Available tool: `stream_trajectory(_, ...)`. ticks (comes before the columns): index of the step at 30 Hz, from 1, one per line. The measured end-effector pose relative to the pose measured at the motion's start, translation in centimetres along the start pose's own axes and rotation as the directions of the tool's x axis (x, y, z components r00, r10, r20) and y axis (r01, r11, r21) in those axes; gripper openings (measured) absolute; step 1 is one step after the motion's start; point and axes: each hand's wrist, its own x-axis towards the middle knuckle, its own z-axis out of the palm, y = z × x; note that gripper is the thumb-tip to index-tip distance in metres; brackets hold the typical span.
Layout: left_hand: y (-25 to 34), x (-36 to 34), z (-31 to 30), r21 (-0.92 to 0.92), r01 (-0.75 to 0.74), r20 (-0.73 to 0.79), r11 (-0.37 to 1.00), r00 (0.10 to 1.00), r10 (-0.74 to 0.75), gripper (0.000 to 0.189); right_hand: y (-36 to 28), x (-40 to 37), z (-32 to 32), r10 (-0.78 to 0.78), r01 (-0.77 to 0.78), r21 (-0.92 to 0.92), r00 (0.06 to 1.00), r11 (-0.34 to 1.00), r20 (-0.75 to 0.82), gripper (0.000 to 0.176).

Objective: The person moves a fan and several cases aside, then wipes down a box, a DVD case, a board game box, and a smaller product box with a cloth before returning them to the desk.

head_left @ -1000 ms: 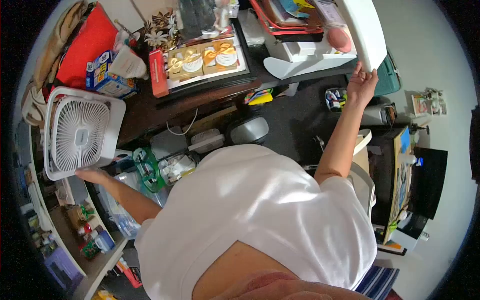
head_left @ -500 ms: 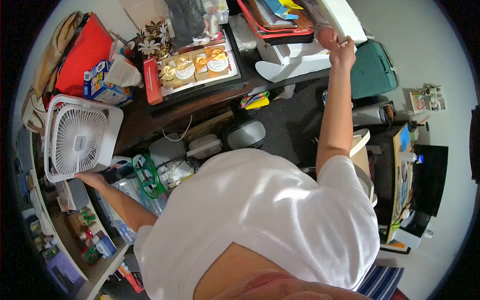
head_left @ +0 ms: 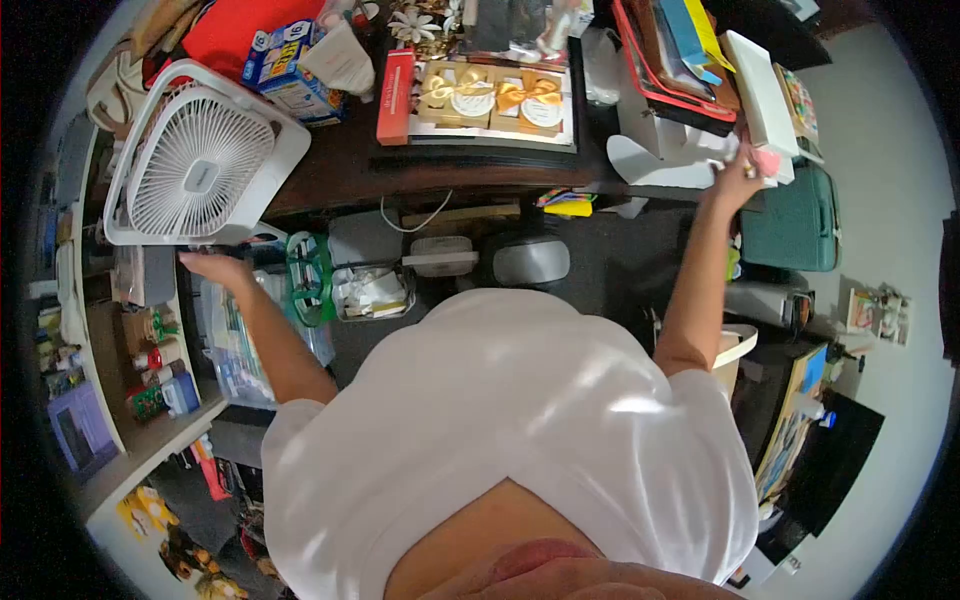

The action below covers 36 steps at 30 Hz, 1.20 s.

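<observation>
At the left, a white square fan (head_left: 203, 176) with a round grille stands tilted at the end of the dark desk. My left hand (head_left: 222, 268) is just below its lower edge, fingers stretched out and nothing held in them. On the far right, my right hand (head_left: 738, 182) is raised to the desk's edge, its fingers closed and slightly blurred. A pink rounded object (head_left: 766, 162) shows at those fingers, beside a long white box (head_left: 760, 95). Curved white piece (head_left: 655, 165) lies just left of that hand.
Gift boxes with gold bows (head_left: 500, 98) lie on a tray on the dark desk (head_left: 340, 165). A blue box (head_left: 290, 75) stands near the fan. Stacked folders (head_left: 680, 60) and a green case (head_left: 790, 220) are at right. Shelves (head_left: 150, 440) line the left; bins (head_left: 375, 295) sit under the desk.
The view has shifted, so the desk appears straighter. My left hand has come slightly away from the fan's lower edge. The pink object now shows to the right of my right hand's fingers.
</observation>
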Motion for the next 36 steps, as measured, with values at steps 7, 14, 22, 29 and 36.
stream_trajectory(7, -5.2, -15.0, 6.7, 0.462, -0.294, 0.462, 0.837, 0.885, 0.056, 0.033, 10.8, -13.2, 6.6, -0.012, 0.217, -0.417, 0.897, 0.883, 0.441, 0.045)
stream_trajectory(14, -5.1, -17.0, 13.9, 0.527, -0.088, 0.676, 0.845, 0.646, -0.354, 0.049, 11.5, -13.9, 8.6, 0.073, 0.282, -0.564, 0.849, 0.776, 0.524, 0.047)
stream_trajectory(22, -4.2, -19.2, 14.3, 0.617, -0.177, 0.628, 0.767, 0.699, -0.344, 0.042, 11.4, -13.1, 8.7, 0.069, 0.28, -0.566, 0.854, 0.776, 0.516, 0.042)
stream_trajectory(29, -5.4, -19.4, 13.6, 0.565, -0.144, 0.641, 0.812, 0.697, -0.323, 0.041, 10.7, -12.0, 9.0, 0.057, 0.343, -0.608, 0.839, 0.716, 0.54, 0.042)
stream_trajectory(36, -3.9, -17.9, 13.9, 0.448, -0.393, 0.662, 0.803, 0.749, -0.002, 0.034, 6.4, -12.3, 13.4, -0.109, 0.472, -0.462, 0.779, 0.751, 0.618, 0.057)
